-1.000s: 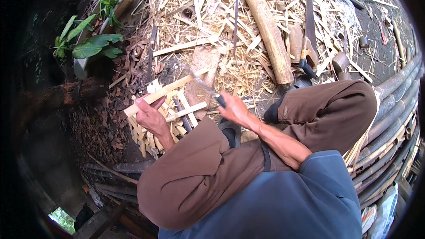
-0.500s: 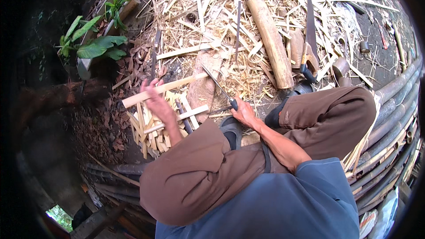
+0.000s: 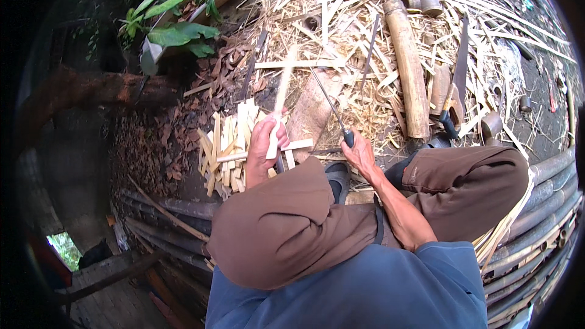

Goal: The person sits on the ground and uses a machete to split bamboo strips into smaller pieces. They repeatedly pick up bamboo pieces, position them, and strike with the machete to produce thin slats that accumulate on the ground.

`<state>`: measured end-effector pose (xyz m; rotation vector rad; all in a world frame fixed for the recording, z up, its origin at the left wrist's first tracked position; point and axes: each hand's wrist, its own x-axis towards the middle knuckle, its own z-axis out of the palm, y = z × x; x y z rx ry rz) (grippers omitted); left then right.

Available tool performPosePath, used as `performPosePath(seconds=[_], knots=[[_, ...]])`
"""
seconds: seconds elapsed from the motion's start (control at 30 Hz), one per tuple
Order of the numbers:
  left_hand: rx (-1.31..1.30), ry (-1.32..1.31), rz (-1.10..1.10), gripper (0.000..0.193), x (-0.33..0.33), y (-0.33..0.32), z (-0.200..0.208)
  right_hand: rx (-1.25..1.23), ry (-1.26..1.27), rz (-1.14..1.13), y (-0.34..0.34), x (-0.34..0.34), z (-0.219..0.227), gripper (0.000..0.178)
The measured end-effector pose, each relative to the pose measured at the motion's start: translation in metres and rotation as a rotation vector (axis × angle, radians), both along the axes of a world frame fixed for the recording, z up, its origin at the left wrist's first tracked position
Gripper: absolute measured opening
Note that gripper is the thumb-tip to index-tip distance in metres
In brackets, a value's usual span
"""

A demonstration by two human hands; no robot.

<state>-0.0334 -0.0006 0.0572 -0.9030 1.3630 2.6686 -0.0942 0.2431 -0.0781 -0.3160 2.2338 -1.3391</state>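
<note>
My left hand [image 3: 261, 146] is closed round a flat pale bamboo strip [image 3: 282, 88], which points away from me and is blurred at its far end. In my right hand [image 3: 362, 156] is a thin-bladed knife [image 3: 329, 100] by its dark handle, the blade slanting to the far left over a flat wooden block [image 3: 312, 108]. The strip and the blade are apart. Beside and below my left hand lies a pile of short cut bamboo strips [image 3: 226, 146]. One pale stick [image 3: 298, 145] passes behind that hand, its middle hidden.
Pale shavings [image 3: 359, 109] cover the ground ahead. A thick bamboo log [image 3: 407, 67] lies right of the block, with a handsaw [image 3: 457, 79] beyond it. Bamboo poles [image 3: 551, 204] line the right side. Green leaves [image 3: 180, 35] and a thick branch [image 3: 97, 100] are at the left.
The strip has swung from lying crosswise to pointing away from me. My left hand has gone from spread fingers to a grip on its near end. The view has shifted left.
</note>
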Motion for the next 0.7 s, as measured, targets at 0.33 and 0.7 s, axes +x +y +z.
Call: performPosePath(seconds=[0.33,0.7], knots=[[0.279,0.198,0.254,0.076,0.063,0.002,0.05,0.096,0.044,0.153,-0.014,0.005,0.023,0.043],[-0.894,0.217,0.432,0.032,0.027,0.004,0.068,0.045,-0.045,0.106,-0.015,0.008,0.049,0.049]])
